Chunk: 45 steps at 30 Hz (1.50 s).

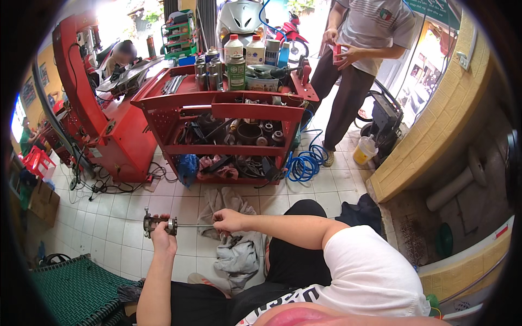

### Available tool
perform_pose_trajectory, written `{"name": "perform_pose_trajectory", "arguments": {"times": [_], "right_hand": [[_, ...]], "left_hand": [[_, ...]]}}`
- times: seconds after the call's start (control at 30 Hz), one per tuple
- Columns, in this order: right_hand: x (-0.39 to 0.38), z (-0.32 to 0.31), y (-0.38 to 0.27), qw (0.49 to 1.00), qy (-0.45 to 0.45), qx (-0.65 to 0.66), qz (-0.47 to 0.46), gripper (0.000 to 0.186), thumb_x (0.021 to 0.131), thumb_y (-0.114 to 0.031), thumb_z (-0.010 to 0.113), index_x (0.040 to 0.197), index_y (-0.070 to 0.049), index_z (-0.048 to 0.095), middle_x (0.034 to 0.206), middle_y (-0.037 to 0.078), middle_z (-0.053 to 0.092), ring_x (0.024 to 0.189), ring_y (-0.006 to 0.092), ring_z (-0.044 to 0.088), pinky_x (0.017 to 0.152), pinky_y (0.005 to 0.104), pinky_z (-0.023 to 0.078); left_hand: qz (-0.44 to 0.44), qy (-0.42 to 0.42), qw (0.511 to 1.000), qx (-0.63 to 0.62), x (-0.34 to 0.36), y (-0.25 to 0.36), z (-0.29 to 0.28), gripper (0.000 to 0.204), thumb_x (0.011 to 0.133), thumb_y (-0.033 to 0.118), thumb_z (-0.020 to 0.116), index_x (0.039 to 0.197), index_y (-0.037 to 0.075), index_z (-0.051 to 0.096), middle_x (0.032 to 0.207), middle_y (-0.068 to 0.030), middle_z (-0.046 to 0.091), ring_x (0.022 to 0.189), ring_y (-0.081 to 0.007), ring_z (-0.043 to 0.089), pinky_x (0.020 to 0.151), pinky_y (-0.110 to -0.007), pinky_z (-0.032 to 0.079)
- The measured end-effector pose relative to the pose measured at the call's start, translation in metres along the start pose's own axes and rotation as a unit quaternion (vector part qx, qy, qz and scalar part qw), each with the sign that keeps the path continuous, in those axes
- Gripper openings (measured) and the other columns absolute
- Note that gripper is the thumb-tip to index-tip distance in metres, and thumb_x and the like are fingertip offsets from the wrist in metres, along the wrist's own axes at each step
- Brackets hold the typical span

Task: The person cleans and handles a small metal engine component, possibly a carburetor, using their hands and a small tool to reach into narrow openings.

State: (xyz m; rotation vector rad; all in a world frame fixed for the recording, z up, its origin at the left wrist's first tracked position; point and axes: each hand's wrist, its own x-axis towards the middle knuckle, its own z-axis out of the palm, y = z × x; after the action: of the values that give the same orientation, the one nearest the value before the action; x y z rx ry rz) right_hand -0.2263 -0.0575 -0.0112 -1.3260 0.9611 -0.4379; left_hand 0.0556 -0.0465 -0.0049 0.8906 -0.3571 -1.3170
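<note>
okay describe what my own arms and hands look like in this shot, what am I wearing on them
Both forearms are bare, with no gloves, watch or rings visible. The right arm comes out of a short white sleeve that ends above the elbow. The left arm shows no sleeve in view. The left hand and right hand are uncovered, fingers bare.

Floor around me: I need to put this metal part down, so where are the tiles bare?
Bare white tiles lie left of the left hand, between the green mat and the cable tangle. It is crowded under the right hand, with rags, and the red cart is packed.
</note>
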Motion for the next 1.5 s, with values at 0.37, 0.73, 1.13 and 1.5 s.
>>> {"name": "perform_pose_trajectory", "arguments": {"times": [0.37, 0.73, 1.13, 1.5], "right_hand": [[-0.002, 0.002, -0.005, 0.999, 0.019, -0.016, -0.022, 0.016, 0.087, -0.013, 0.059, 0.094, 0.002, 0.059, 0.077, 0.008, 0.066, 0.058, 0.0133, 0.061, 0.052, 0.0292, 0.049], [0.004, -0.004, 0.001, 0.999, -0.007, 0.040, 0.013, 0.021, 0.090, -0.020, 0.062, 0.096, 0.000, 0.064, 0.080, 0.008, 0.068, 0.057, 0.0153, 0.063, 0.055, 0.0300, 0.053], [0.011, -0.006, 0.006, 0.994, -0.058, 0.087, 0.043, 0.024, 0.101, -0.025, 0.055, 0.101, -0.002, 0.062, 0.079, 0.008, 0.068, 0.059, 0.0157, 0.062, 0.057, 0.0313, 0.051], [0.004, 0.001, -0.005, 0.990, -0.072, 0.117, 0.034, 0.036, 0.107, -0.038, 0.049, 0.094, -0.006, 0.059, 0.078, 0.007, 0.068, 0.059, 0.0148, 0.062, 0.058, 0.0303, 0.053]], "left_hand": [[0.002, 0.005, 1.000, -0.005, 0.001, -0.001, -0.002, 0.048, 0.083, -0.012, 0.049, 0.125, 0.011, 0.044, 0.114, -0.0093, 0.060, 0.110, -0.0218, 0.060, 0.093, -0.037, 0.051], [0.003, 0.017, 1.000, -0.008, 0.005, 0.004, -0.006, 0.047, 0.083, -0.012, 0.050, 0.124, 0.011, 0.044, 0.114, -0.0100, 0.060, 0.110, -0.0218, 0.059, 0.094, -0.037, 0.051], [-0.004, 0.021, 0.999, -0.024, 0.004, 0.009, -0.003, 0.045, 0.085, -0.012, 0.051, 0.124, 0.011, 0.045, 0.114, -0.0092, 0.060, 0.109, -0.0218, 0.060, 0.095, -0.038, 0.051], [-0.003, 0.029, 0.999, -0.043, 0.003, 0.012, -0.006, 0.041, 0.086, -0.012, 0.053, 0.120, 0.011, 0.048, 0.111, -0.0073, 0.062, 0.107, -0.0210, 0.061, 0.095, -0.038, 0.051]]}}
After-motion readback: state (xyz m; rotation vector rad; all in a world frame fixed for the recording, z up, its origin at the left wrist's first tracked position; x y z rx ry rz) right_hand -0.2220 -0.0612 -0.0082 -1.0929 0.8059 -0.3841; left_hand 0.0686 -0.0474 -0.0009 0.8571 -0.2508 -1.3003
